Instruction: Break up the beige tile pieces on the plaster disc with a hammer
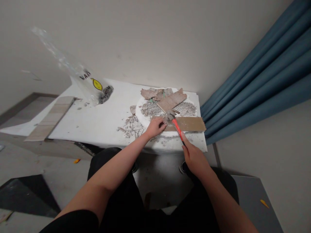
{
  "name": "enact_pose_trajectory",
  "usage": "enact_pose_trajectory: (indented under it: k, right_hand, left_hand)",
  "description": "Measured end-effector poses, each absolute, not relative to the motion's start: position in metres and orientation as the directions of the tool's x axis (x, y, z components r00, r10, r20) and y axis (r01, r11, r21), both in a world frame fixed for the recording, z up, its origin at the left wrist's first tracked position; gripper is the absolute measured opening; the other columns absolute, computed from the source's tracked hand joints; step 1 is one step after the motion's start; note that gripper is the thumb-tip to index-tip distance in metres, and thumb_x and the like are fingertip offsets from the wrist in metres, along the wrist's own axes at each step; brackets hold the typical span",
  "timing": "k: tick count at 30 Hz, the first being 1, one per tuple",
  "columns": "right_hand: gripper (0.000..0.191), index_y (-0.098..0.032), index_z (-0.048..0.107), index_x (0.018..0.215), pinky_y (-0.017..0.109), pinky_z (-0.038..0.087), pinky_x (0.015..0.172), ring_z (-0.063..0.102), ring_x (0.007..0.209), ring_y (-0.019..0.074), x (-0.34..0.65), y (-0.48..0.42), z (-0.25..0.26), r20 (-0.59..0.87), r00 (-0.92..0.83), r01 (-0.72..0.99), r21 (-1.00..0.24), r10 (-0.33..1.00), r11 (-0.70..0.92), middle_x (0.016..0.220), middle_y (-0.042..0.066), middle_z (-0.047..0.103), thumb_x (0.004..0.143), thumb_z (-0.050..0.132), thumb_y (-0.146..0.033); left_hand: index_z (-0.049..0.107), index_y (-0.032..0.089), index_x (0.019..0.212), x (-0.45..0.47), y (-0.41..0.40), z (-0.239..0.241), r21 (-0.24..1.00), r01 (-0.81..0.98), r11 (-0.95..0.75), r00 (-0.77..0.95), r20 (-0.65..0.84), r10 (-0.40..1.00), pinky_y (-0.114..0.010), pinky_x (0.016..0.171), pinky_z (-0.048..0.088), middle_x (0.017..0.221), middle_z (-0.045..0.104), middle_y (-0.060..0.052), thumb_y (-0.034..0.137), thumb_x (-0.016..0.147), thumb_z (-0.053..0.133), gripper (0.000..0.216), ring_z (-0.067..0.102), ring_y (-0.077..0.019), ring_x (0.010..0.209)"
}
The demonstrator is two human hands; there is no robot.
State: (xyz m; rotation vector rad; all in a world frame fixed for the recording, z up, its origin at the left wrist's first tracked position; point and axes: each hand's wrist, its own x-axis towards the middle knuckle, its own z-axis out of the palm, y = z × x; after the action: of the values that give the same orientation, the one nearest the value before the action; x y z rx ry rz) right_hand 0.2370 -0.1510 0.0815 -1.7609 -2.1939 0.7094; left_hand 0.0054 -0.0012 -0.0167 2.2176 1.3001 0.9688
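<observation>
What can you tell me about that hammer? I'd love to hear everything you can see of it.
The hammer has a dull grey, metal-looking head and a bright red-orange handle with a black lower part. It slants, head away from the person, above the white table. The right hand grips the handle's lower end; the left hand is close to the head. Whether the head touches anything is unclear.

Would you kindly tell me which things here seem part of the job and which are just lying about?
Apparently in the job:
hammer, in the right hand
brown strip, by the left hand
round white base

Apparently just lying about:
plastic bag
plank
dark sheet
</observation>
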Motion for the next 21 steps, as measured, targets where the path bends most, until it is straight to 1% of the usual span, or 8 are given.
enact_pose_trajectory:
  k: [1, 5, 8, 11, 14, 17, 19, 21]
  right_hand:
    - [0.065, -0.026, 0.022, 0.168, 0.032, 0.051, 0.078, 0.071, 0.091, 0.0254, 0.237, -0.151, 0.080, -0.101, -0.241, 0.849, -0.504, 0.965, 0.159, 0.109, 0.011, 0.077, 0.105, 0.035, -0.024]
    - [0.066, -0.027, 0.021, 0.169, 0.032, 0.051, 0.076, 0.072, 0.085, 0.0252, 0.233, -0.150, 0.076, -0.173, -0.262, 0.884, -0.438, 0.949, 0.164, 0.103, 0.011, 0.077, 0.104, 0.035, -0.023]
    - [0.066, -0.026, 0.019, 0.169, 0.032, 0.050, 0.076, 0.072, 0.088, 0.0255, 0.229, -0.150, 0.076, -0.196, -0.265, 0.889, -0.429, 0.944, 0.160, 0.106, 0.012, 0.077, 0.105, 0.034, -0.023]
    - [0.066, -0.025, 0.016, 0.169, 0.032, 0.050, 0.077, 0.072, 0.092, 0.0255, 0.227, -0.150, 0.077, -0.178, -0.245, 0.890, -0.431, 0.953, 0.149, 0.110, 0.013, 0.076, 0.106, 0.032, -0.023]
    - [0.066, -0.026, 0.018, 0.169, 0.033, 0.050, 0.078, 0.072, 0.090, 0.0256, 0.228, -0.149, 0.076, -0.224, -0.258, 0.898, -0.414, 0.940, 0.148, 0.107, 0.013, 0.077, 0.105, 0.035, -0.023]
    - [0.066, -0.028, 0.021, 0.168, 0.032, 0.051, 0.077, 0.073, 0.092, 0.0260, 0.233, -0.146, 0.075, -0.214, -0.237, 0.891, -0.437, 0.948, 0.124, 0.113, 0.012, 0.077, 0.104, 0.037, -0.023]
    - [0.066, -0.028, 0.022, 0.168, 0.031, 0.051, 0.077, 0.073, 0.094, 0.0265, 0.240, -0.143, 0.076, -0.162, -0.187, 0.884, -0.457, 0.969, 0.095, 0.117, 0.012, 0.077, 0.104, 0.037, -0.025]
    - [0.065, -0.027, 0.024, 0.168, 0.031, 0.051, 0.076, 0.074, 0.094, 0.0269, 0.248, -0.139, 0.076, -0.119, -0.151, 0.879, -0.470, 0.981, 0.078, 0.117, 0.012, 0.077, 0.104, 0.038, -0.027]
  left_hand:
    - [0.063, 0.020, 0.091, 0.004, -0.001, -0.017, 0.659, 0.579, -0.481, 0.316, 0.362, 0.877, -0.035, 0.080, 0.048, 0.086, 0.065, -0.005, 0.026, 0.084, 0.061, 0.010, 0.060, -0.0216, 0.085]
    - [0.058, 0.018, 0.115, -0.001, 0.004, -0.020, 0.818, 0.445, -0.364, 0.185, 0.314, 0.931, -0.032, 0.077, 0.050, 0.093, 0.067, -0.004, 0.015, 0.074, 0.055, 0.041, 0.061, -0.0181, 0.081]
    - [0.054, 0.017, 0.118, -0.002, 0.006, -0.022, 0.899, 0.313, -0.307, 0.127, 0.281, 0.951, -0.033, 0.079, 0.051, 0.102, 0.069, -0.006, 0.014, 0.076, 0.053, 0.043, 0.063, -0.0159, 0.080]
    - [0.054, 0.017, 0.117, -0.001, 0.008, -0.019, 0.911, 0.271, -0.311, 0.122, 0.288, 0.950, -0.034, 0.083, 0.053, 0.104, 0.070, -0.007, 0.015, 0.077, 0.053, 0.040, 0.065, -0.0158, 0.081]
    - [0.056, 0.017, 0.118, -0.008, 0.013, -0.010, 0.890, 0.338, -0.305, 0.075, 0.298, 0.952, -0.035, 0.084, 0.053, 0.102, 0.071, -0.006, 0.015, 0.079, 0.053, 0.039, 0.066, -0.0178, 0.085]
    - [0.057, 0.017, 0.116, -0.032, 0.020, 0.001, 0.845, 0.495, -0.203, -0.058, 0.265, 0.962, -0.034, 0.083, 0.053, 0.100, 0.071, -0.007, 0.015, 0.084, 0.052, 0.033, 0.066, -0.0191, 0.087]
    - [0.056, 0.017, 0.116, -0.054, 0.022, 0.007, 0.761, 0.642, -0.092, -0.126, 0.223, 0.967, -0.034, 0.085, 0.052, 0.099, 0.071, -0.007, 0.014, 0.085, 0.054, 0.031, 0.065, -0.0195, 0.087]
    - [0.056, 0.016, 0.119, -0.075, 0.018, 0.011, 0.619, 0.785, 0.025, -0.160, 0.164, 0.973, -0.035, 0.084, 0.051, 0.106, 0.071, -0.009, 0.013, 0.086, 0.056, 0.033, 0.065, -0.0206, 0.087]
